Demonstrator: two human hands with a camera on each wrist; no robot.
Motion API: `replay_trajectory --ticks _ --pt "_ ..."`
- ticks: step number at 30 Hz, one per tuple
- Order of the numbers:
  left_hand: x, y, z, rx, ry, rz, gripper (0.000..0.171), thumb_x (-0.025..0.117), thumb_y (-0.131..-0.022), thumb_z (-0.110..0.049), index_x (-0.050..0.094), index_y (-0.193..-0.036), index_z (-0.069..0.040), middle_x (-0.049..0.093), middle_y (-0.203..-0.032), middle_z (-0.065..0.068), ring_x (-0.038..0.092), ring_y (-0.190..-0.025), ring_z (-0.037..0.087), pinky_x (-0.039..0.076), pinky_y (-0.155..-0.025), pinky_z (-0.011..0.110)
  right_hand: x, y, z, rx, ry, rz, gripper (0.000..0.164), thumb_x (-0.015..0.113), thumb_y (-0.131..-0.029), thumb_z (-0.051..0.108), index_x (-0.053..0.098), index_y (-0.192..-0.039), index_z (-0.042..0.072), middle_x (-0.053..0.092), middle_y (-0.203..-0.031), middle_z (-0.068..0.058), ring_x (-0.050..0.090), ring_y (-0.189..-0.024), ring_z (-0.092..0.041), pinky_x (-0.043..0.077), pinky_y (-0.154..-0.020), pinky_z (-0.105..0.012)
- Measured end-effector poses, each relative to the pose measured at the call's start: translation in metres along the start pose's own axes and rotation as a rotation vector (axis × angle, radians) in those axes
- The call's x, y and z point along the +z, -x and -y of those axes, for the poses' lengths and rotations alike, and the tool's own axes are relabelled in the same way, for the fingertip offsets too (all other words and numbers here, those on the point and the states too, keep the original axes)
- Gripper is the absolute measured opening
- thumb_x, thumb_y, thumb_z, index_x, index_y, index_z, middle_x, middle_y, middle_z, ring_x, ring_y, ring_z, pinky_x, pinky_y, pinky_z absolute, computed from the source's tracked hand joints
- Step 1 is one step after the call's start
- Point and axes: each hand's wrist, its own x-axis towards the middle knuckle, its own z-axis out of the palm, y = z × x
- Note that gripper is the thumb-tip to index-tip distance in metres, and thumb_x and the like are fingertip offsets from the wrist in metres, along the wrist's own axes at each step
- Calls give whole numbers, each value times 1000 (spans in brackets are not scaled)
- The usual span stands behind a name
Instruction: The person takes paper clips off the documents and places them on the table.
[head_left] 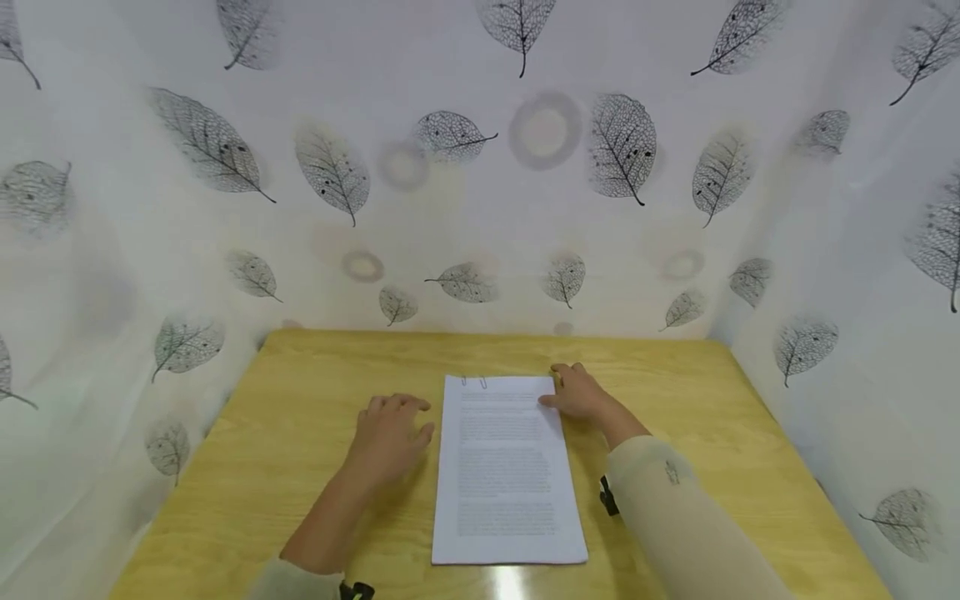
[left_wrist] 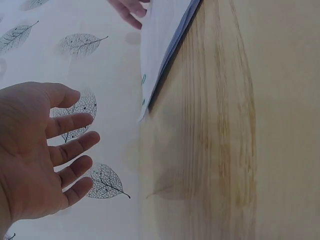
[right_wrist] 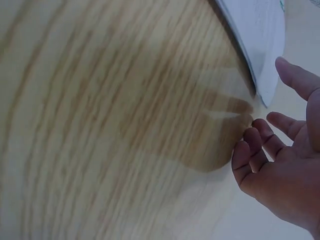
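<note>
A stack of printed paper (head_left: pixel 498 471) lies on the wooden table, its text facing up. Two paper clips (head_left: pixel 483 383) sit at its top edge, left of the middle; in the left wrist view a paper clip (left_wrist: pixel 144 79) looks green. My left hand (head_left: pixel 390 437) is held just left of the stack, apart from it, fingers spread and loosely bent, with nothing in them. At the stack's upper right corner is my right hand (head_left: pixel 581 393), its thumb over the paper's edge and its fingers beyond the side. In the right wrist view the thumb (right_wrist: pixel 298 80) stands apart from the loosely bent fingers.
The light wooden table (head_left: pixel 315 375) reaches back to a white cloth (head_left: pixel 465 233) printed with dark leaves, which hangs behind and on both sides. A dark strap piece (head_left: pixel 608 497) shows below the right sleeve (head_left: pixel 675 500).
</note>
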Motion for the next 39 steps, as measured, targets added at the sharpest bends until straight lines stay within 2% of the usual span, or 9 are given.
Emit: replay_trajectory --ticks 7,14,17,20,23,25,31,35,39 --pt "4 10 -3 12 66 -49 53 68 -106 -31 55 -156 -17 66 -149 10 54 -141 42 44 -117 64 14 -2 -7 22 98 -16 70 81 -99 33 51 -155 5 44 -153 -32 48 -133 -49 47 -111 -61" --pt "3 13 -9 12 167 -84 60 67 -106 -26 46 -161 -16 64 -149 9 55 -140 38 43 -119 63 18 -6 -3 27 15 -79 65 85 -93 19 48 -143 2 57 -138 -25 57 -118 -37 52 -105 -53" --pt "5 12 -10 10 165 -84 59 67 -106 -25 47 -161 -15 65 -148 10 56 -138 38 44 -118 63 20 -7 -1 19 -13 -82 72 84 -93 13 41 -150 4 64 -137 -27 64 -114 -34 54 -103 -51" --pt "8 11 -9 8 169 -79 58 67 -106 -25 48 -160 -15 65 -148 10 56 -138 38 44 -118 62 19 -5 3 44 -40 -79 82 81 -94 11 32 -159 5 65 -142 -33 68 -119 -39 55 -105 -53" --pt "10 9 -10 13 185 -80 58 67 -106 -25 48 -160 -15 65 -148 10 57 -138 38 44 -118 62 16 -2 6 89 -163 -69 76 75 -99 11 34 -162 1 61 -147 -34 66 -126 -42 55 -107 -54" --pt "10 7 -11 12 196 -80 58 67 -107 -25 47 -161 -15 65 -148 9 57 -139 37 43 -119 62 13 2 7 113 -296 -48 63 69 -104 11 42 -158 -4 61 -147 -32 66 -125 -40 56 -104 -50" --pt "9 2 -12 17 205 -84 56 65 -108 -26 49 -160 -16 65 -147 7 57 -139 37 43 -120 62 8 8 1 134 -613 2 39 62 -109 9 60 -143 -9 69 -131 -23 67 -104 -23 54 -87 -30" --pt "9 -6 -12 24 223 -83 54 65 -108 -26 50 -159 -16 65 -148 7 58 -139 35 45 -119 61 7 10 -4 121 -695 4 38 61 -110 10 60 -144 -7 70 -130 -22 69 -99 -21 55 -81 -28" --pt "13 -21 -10 6 323 -61 51 63 -109 -25 50 -158 -14 62 -150 8 59 -138 34 50 -115 58 8 12 -8 101 -738 7 41 60 -111 11 58 -146 -8 69 -135 -22 68 -101 -18 56 -83 -27"
